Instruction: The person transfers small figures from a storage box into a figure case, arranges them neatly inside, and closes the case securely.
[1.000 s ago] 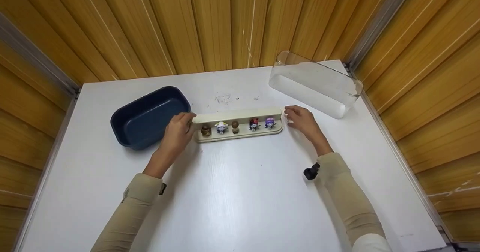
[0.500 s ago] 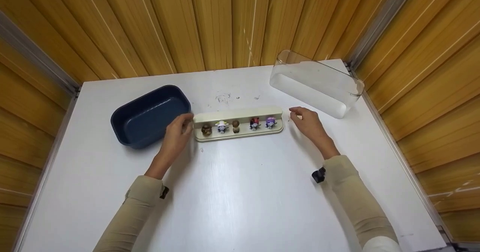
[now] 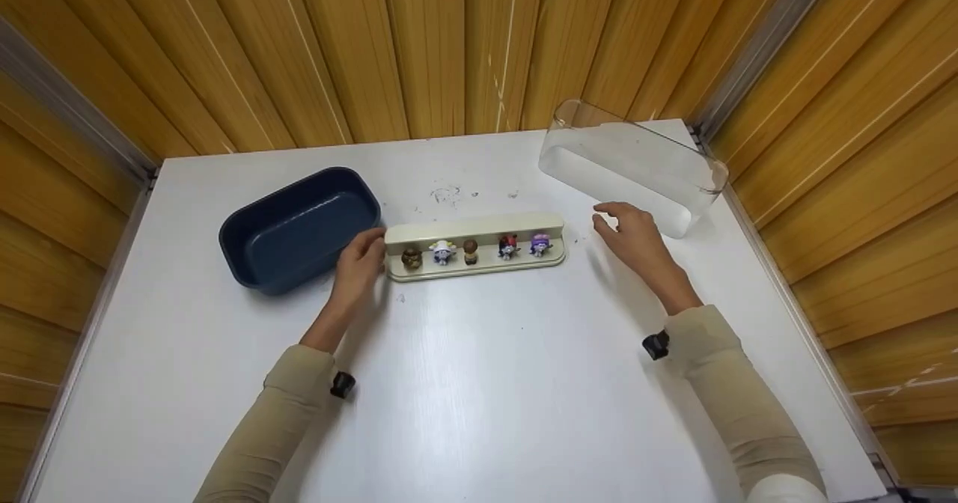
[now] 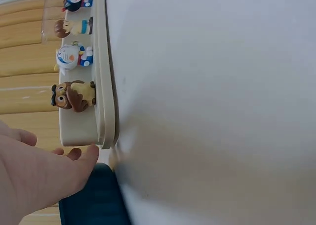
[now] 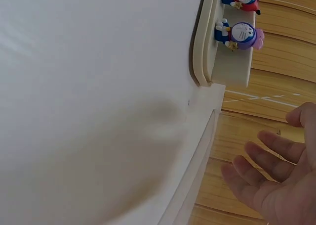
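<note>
A cream stand (image 3: 479, 227) with five small figures in a row was placed near the middle of the white table (image 3: 464, 383). From the person's left to right, a brown figure (image 3: 412, 258), a white figure (image 3: 442, 252), a tan figure (image 3: 470, 251), a red figure (image 3: 507, 246) and a purple figure (image 3: 539, 244) were lined up on its ledge.

The left hand (image 3: 358, 265) was laid at the left end of the stand, its fingers relaxed and nothing grasped; in the left wrist view the thumb (image 4: 84, 161) was seen just beside the stand's end, though actual contact could not be told. A dark blue tub (image 3: 299, 227) was set just beyond that hand, close to the stand's left end.

The right hand (image 3: 635, 238) was held apart from the stand's right end, fingers loosely spread and nothing held. A clear plastic cover (image 3: 629, 165) was lying near it, toward the far right corner of the table.
</note>
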{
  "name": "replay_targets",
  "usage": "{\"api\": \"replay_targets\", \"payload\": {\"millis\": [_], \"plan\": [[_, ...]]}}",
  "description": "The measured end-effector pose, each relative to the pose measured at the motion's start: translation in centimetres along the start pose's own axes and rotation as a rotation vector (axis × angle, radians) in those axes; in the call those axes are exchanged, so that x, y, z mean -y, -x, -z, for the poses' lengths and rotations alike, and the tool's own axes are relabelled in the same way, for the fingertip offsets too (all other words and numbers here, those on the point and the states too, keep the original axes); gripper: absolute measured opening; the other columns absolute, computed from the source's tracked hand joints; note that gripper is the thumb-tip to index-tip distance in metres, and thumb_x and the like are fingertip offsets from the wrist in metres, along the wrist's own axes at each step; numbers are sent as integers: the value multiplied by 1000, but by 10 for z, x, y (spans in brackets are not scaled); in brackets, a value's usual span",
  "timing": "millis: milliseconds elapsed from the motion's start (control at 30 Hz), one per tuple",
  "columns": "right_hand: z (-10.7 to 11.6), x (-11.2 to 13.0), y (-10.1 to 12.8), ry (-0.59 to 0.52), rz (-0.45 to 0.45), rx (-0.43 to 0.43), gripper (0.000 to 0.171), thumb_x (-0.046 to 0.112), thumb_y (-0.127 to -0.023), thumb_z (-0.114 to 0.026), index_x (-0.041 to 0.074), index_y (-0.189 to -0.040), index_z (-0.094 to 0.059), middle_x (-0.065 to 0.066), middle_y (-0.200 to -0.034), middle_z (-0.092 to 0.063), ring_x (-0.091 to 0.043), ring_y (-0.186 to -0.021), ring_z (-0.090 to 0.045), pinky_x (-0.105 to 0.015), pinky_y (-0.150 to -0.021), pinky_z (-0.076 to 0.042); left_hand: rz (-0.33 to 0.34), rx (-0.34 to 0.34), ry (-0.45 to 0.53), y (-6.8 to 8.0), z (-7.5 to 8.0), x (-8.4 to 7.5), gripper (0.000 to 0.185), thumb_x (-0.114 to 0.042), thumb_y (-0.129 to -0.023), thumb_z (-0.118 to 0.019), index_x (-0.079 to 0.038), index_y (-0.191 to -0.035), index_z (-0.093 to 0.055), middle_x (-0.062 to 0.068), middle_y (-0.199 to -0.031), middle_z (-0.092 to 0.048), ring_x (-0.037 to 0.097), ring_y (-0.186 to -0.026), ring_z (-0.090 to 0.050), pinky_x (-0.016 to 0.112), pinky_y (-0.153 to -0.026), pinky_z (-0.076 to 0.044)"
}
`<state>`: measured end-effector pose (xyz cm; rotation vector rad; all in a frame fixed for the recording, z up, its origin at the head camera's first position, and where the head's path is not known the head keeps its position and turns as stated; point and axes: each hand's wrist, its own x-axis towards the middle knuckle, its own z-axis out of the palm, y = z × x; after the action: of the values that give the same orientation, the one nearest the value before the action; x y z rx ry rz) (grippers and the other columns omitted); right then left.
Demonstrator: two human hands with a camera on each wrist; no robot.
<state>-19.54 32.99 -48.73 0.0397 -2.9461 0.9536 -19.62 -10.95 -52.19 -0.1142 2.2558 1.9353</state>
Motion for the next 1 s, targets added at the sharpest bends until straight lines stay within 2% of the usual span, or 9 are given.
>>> {"api": "replay_targets", "payload": {"millis": [67, 200, 333, 467, 600, 733, 867, 1000], "plan": [[7, 1, -1, 23, 12, 5, 39, 22, -104, -54, -4, -132, -63, -27, -135, -60, -44, -122, -58, -56, -98, -49, 47, 6, 43, -3, 0, -3, 47, -22, -110, -42, 2, -150, -41, 22, -146, -50, 35, -131, -52, 49, -108, -43], [25, 4, -4, 60, 21, 22, 39, 23, -104, -54, -5, -131, -63, -28, -133, -60, -46, -121, -57, -58, -98, -47, 93, -2, 33, -9, -2, -7, 47, -22, -110, -41, 3, -149, -42, 23, -142, -52, 35, -125, -54, 48, -106, -44], [41, 8, -8, 82, 13, 29, 40, 24, -105, -53, -4, -132, -62, -29, -135, -58, -46, -123, -55, -59, -100, -46, 99, -24, -8, -17, -5, -4, 46, -23, -110, -41, 3, -148, -45, 21, -142, -52, 30, -122, -52, 43, -105, -45], [54, 14, -12, 89, 8, 36, 42, 26, -105, -52, -3, -133, -62, -29, -138, -56, -47, -126, -52, -60, -104, -43, 83, -59, -4, -24, -7, 4, 44, -23, -109, -46, 1, -146, -50, 19, -145, -53, 27, -124, -51, 40, -105, -44], [66, 19, -17, 92, 6, 36, 42, 27, -105, -51, -2, -134, -61, -28, -140, -54, -46, -129, -50, -60, -108, -40, 73, -102, 57, -27, -6, 12, 42, -22, -107, -51, 2, -142, -54, 18, -145, -54, 26, -128, -52, 39, -109, -43], [78, 19, -24, 103, 2, 17, 46, 33, -107, -47, -1, -135, -61, -27, -140, -54, -46, -131, -48, -61, -110, -38, 102, -126, 126, -30, -4, 15, 42, -22, -107, -52, 3, -141, -54, 19, -143, -55, 27, -129, -52, 40, -109, -44], [94, 12, -35, 144, 9, -9, 50, 37, -107, -46, -3, -133, -62, -28, -139, -56, -47, -134, -46, -61, -113, -34, 156, -74, 100, -30, -1, 8, 48, -28, -106, -53, 1, -144, -51, 19, -141, -55, 29, -125, -54, 41, -104, -48], [108, 6, -50, 189, 28, 25, 53, 38, -107, -45, -5, -133, -61, -29, -140, -55, -49, -136, -43, -62, -115, -30, 207, -2, -13, -31, 3, 1, 52, -33, -106, -53, 0, -145, -50, 18, -137, -55, 27, -116, -55, 41, -97, -52]]}}
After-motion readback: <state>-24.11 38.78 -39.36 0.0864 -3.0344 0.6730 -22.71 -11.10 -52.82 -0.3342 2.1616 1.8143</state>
